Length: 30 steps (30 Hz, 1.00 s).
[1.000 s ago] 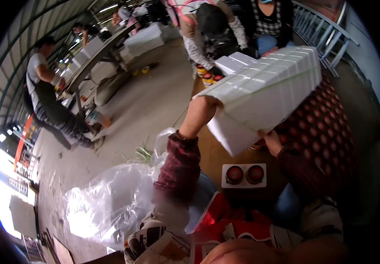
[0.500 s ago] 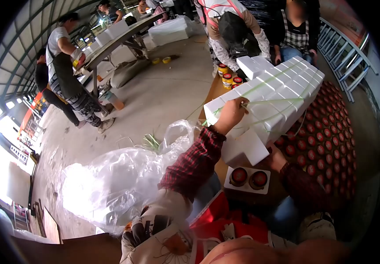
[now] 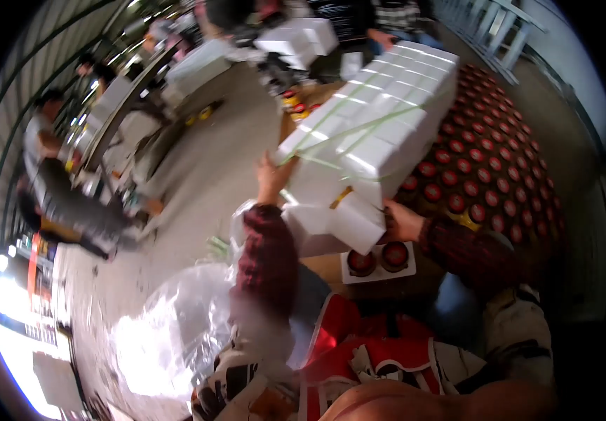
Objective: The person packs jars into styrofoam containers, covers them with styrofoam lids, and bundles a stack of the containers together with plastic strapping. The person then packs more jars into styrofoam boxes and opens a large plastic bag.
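Note:
A long bundle of white foam boxes [image 3: 387, 112], tied with green strapping, lies in front of me. My left hand [image 3: 273, 181] is at its near left corner, fingers and thumb around the edge. At the near end a white foam box [image 3: 359, 221] sits tilted, with a sliver of yellow showing in the gap above it. My right hand [image 3: 405, 222] grips that box's right side, its fingertips partly hidden. Just below, a white foam tray [image 3: 380, 274] holds two jars with dark red-rimmed lids [image 3: 360, 262].
Many red-lidded jars [image 3: 499, 154] stand in rows to the right. Yellow-labelled jars [image 3: 290, 100] are beyond the bundle. Clear plastic wrap [image 3: 184, 316] lies on the floor at left. Other people work near a long table [image 3: 124, 105]; a metal ladder [image 3: 489, 31] is at far right.
The view has swung, blurring the background. My left hand has left the strap on top for the bundle's left corner. My right hand has moved up along the tilted box.

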Available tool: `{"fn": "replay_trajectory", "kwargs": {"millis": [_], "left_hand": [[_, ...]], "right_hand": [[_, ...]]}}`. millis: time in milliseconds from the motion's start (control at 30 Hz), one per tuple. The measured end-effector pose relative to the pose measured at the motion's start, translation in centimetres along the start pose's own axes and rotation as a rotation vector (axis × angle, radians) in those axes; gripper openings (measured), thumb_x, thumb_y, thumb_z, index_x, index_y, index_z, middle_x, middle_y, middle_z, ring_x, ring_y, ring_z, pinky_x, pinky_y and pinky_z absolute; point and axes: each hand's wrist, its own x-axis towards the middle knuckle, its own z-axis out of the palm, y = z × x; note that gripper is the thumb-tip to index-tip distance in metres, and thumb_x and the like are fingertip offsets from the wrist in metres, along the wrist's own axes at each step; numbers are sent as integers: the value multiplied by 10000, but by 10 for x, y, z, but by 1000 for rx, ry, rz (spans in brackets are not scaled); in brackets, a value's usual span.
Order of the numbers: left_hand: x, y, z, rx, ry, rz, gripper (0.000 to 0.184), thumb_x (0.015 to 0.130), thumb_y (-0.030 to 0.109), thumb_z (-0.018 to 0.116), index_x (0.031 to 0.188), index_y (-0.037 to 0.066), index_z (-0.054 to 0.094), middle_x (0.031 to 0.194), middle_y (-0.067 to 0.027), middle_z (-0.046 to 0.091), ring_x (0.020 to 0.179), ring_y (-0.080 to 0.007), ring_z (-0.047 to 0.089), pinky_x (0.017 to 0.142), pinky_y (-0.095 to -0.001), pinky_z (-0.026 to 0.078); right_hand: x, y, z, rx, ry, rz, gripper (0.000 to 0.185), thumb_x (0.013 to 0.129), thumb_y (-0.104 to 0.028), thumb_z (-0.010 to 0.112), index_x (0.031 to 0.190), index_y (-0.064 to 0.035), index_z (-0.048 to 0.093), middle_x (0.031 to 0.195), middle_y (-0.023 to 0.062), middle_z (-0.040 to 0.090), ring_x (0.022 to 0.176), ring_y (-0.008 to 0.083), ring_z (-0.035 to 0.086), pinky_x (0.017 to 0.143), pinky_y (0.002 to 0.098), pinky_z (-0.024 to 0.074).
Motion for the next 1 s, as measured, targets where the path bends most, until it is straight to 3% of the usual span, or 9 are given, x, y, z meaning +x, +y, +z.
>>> {"fn": "replay_trajectory", "kwargs": {"millis": [67, 133, 200, 433, 667, 733, 767, 833, 1000], "left_hand": [[4, 24, -24, -16, -237, -40, 733, 687, 488, 754, 1224, 31, 551, 1176, -284, 546, 1141, -414, 487, 945, -439, 414], [7, 25, -31, -364, -369, -64, 676, 720, 455, 742, 1192, 0, 577, 1194, -277, 535, 1092, -406, 523, 918, -417, 442], [-14, 61, -52, -43, -76, -7, 627, 769, 404, 712, 1218, -5, 556, 1236, -265, 512, 1087, -401, 528, 927, -408, 438], [-14, 79, -59, -27, 53, 141, 483, 886, 327, 585, 1255, 20, 540, 1356, -293, 407, 1180, -413, 488, 941, -422, 437], [-16, 86, -70, 91, -60, 185, 318, 851, 84, 517, 1157, 36, 590, 1058, -235, 623, 988, -391, 603, 803, -434, 501], [-16, 91, -73, 99, -89, 103, 304, 816, 19, 512, 1104, 34, 608, 980, -205, 655, 932, -376, 625, 772, -428, 506], [-15, 89, -75, 34, -9, 157, 303, 787, -23, 502, 1064, 31, 611, 944, -185, 657, 862, -352, 628, 732, -405, 505], [-15, 90, -78, -151, 75, 136, 306, 769, -95, 477, 1012, 37, 609, 835, -118, 643, 721, -259, 608, 660, -344, 486], [-2, 77, -55, -695, 122, 102, 155, 882, 0, 517, 1001, 17, 614, 829, -61, 647, 730, -146, 591, 664, -279, 482]], "right_hand": [[35, 11, -28, 7, -110, 24, 685, 836, -680, 483, 1287, -164, 482, 1263, 121, 516, 1126, 336, 505, 929, 528, 427], [40, 15, -30, 64, -84, 53, 692, 873, -640, 459, 1338, -130, 409, 1316, 159, 452, 1155, 367, 479, 930, 573, 425], [29, 12, -19, 32, -45, 19, 718, 904, -600, 440, 1401, -109, 272, 1399, 204, 318, 1203, 403, 432, 931, 571, 436], [1, 0, 14, -50, 37, -33, 728, 899, -534, 514, 1423, -107, 244, 1373, 215, 340, 1165, 360, 468, 931, 470, 467], [-11, -5, 33, -66, 193, -142, 793, 868, -549, 556, 1432, -78, 257, 1344, 238, 395, 1125, 295, 488, 908, 410, 490], [-5, -5, 24, -121, -27, -119, 863, 861, -572, 552, 1464, -84, 173, 1434, 266, 265, 1165, 323, 469, 914, 423, 488], [-1, -4, 20, -134, -40, -118, 951, 839, -602, 560, 1484, -92, 83, 1483, 270, 146, 1203, 345, 449, 917, 430, 485], [-2, -5, 21, -117, 13, -125, 974, 833, -606, 565, 1487, -96, 54, 1490, 272, 118, 1212, 349, 444, 917, 435, 485], [5, -3, 18, -47, 50, -126, 1015, 819, -616, 577, 1488, -100, 12, 1491, 280, 106, 1212, 358, 447, 910, 450, 488]]}}
